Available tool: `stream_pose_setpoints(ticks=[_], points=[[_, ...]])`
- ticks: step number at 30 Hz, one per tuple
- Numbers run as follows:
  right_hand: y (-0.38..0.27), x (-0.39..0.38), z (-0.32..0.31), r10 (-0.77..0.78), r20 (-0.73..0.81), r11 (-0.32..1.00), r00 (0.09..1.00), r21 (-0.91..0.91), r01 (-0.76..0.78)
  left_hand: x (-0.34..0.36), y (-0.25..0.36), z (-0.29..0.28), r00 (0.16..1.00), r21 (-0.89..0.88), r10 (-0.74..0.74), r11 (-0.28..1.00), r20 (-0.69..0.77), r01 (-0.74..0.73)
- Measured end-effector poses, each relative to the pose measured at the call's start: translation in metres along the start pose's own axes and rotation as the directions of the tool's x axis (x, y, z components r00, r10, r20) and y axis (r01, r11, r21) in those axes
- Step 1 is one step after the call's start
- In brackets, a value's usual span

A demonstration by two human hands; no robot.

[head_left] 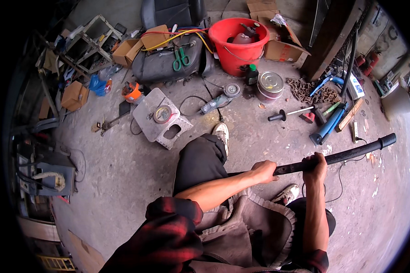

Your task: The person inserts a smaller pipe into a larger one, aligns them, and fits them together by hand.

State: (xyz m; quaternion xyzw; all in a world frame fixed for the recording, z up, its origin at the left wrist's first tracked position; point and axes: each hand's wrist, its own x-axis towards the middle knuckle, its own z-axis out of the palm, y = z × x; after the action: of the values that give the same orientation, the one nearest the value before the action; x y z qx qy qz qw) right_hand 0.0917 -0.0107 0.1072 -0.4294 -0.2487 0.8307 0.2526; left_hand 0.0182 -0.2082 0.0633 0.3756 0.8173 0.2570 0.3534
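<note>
A long black pole with a ribbed collar at its far right end lies slantwise across my lap, its right end higher in view. My left hand is closed round it near my knees, and the pole's left part runs behind my forearm and dark trousers. Further right along the pole, my right hand grips it, with the thumb over the top. A brown apron covers my lap. Nearest ahead of the pole lie a rod with a black handle and a blue metal tool.
Ahead stand a grey stool with a tape roll, an angle grinder, a tin and a red bucket. Green-handled scissors lie on a black seat. A rusty chain and cables lie to the right.
</note>
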Motion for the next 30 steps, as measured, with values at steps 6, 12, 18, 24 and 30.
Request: stream_pose_setpoints(ticks=[6,12,18,24,30], points=[[0.0,0.002,-0.005,0.013,0.002,1.0,1.0,-0.007,-0.013,0.001,-0.001,0.001,1.0,0.018,0.015,1.0,-0.008,-0.015],[-0.002,-0.003,0.0,0.013,0.002,1.0,1.0,-0.004,-0.013,-0.001,0.003,-0.001,1.0,0.004,0.005,1.0,0.0,-0.005],[-0.003,-0.008,0.004,0.011,-0.004,1.0,1.0,-0.022,-0.011,-0.002,0.001,0.0,0.999,-0.015,0.027,1.0,-0.021,-0.027],[-0.003,-0.006,0.003,-0.011,-0.003,1.0,1.0,-0.016,0.011,-0.002,-0.002,0.0,0.995,-0.033,0.071,0.997,-0.07,-0.074],[-0.007,-0.017,0.02,-0.078,-0.052,0.997,0.996,0.007,0.078,-0.005,0.011,-0.012,0.999,-0.061,0.034,0.997,-0.027,-0.035]])
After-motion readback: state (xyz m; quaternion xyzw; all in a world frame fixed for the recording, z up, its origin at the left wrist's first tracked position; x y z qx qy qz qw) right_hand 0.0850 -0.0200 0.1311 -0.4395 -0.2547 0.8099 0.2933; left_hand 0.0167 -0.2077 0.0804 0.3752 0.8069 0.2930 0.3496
